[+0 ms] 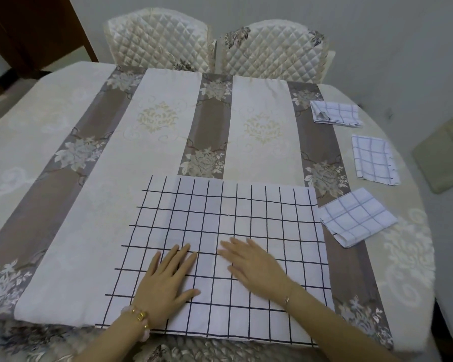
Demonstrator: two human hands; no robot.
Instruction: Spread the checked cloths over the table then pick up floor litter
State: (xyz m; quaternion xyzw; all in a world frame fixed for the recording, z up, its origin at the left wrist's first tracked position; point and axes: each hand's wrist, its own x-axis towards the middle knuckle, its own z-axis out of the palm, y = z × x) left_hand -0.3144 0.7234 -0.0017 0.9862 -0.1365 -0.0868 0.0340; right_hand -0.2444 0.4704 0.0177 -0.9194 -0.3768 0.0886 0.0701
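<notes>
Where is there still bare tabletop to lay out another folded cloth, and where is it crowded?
Free: the left side of the table, left of the spread checked cloth, and the far band between it and the chairs. Crowded: the right edge, where three folded cloths lie in a row.

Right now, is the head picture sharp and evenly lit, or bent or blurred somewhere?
Head view: soft, even light, no glare; faint shadows beside the left hand and right hand on the big checked cloth; the wide lens curves the table edge and the chairs; the middle is fairly sharp, the corners are soft and darker.
</notes>
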